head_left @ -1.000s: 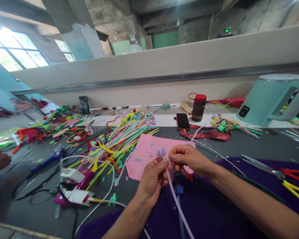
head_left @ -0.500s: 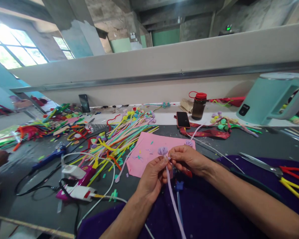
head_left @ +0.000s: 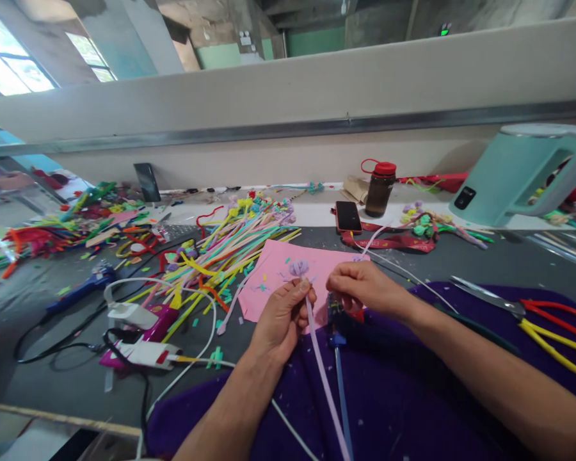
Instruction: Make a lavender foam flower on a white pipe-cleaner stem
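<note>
Separated now, your left hand (head_left: 279, 315) pinches the lilac pipe-cleaner stem (head_left: 319, 365) (flower head up), while your right hand (head_left: 360, 288) clenches beside it over the pink sheet (head_left: 273, 282).

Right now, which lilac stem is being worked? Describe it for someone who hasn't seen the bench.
Find the pink sheet mid-bench. At its near edge the left hand pinches a lilac stem topped by a curled bud. Unlike the loose coloured pile, it is held.
</note>
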Available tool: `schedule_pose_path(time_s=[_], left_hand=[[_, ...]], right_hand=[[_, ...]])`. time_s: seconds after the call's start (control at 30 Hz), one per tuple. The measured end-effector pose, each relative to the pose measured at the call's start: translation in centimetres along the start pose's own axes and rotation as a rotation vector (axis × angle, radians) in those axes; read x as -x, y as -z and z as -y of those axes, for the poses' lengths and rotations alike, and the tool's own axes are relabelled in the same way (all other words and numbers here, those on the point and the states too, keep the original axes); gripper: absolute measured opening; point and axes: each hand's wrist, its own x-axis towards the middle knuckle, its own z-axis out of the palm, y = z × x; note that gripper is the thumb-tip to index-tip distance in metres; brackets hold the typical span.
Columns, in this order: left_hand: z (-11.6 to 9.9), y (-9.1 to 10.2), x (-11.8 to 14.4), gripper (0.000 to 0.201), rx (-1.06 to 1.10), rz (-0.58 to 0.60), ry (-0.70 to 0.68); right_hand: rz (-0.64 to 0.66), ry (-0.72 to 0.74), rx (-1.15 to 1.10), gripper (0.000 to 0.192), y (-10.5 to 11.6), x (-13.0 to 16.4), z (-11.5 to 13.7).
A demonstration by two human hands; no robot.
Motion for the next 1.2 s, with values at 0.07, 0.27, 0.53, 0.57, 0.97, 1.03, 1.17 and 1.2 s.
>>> schedule_pose_path(time_s=[0.07,0.27,0.53,0.57,0.97,1.03,1.17,1.2], left_hand=[[-0.3,0.1,0.1,0.022,0.019,-0.018,0.006],[-0.7,-0.2,0.3,0.022,0.062,-0.046,0.017],[-1.2,0.0,0.6,0.021,0.087,-0.071,-0.028],[-1.1,0.1,0.6,0.021,0.090,-0.068,-0.033],[-0.1,0.6,0.4,0.021,0.069,-0.070,-0.063],[-0.1,0.6,0.4,0.021,0.084,-0.088,-0.070],[-0.1,0.2,0.6,0.022,0.047,-0.114,-0.103],[-0.1,0.1,0.7,0.023,0.032,-0.116,-0.119]], right_hand=[[0.016,0.061,0.508,0.022,0.5,1.3,0.3],[0.128,0.060,1.133,0.035,-0.3,4.0,-0.7],[0.081,-0.021,0.832,0.022,3.0,3.3,-1.0],[0.058,-0.029,0.704,0.022,3.8,3.2,-1.1],[-0.081,0.149,-0.083,0.039,0.8,5.6,-0.1],[-0.090,0.189,0.009,0.039,0.3,5.8,0.5],[-0.096,0.212,0.184,0.034,0.2,6.0,0.6],[-0.099,0.217,0.219,0.033,0.2,6.1,0.5]])
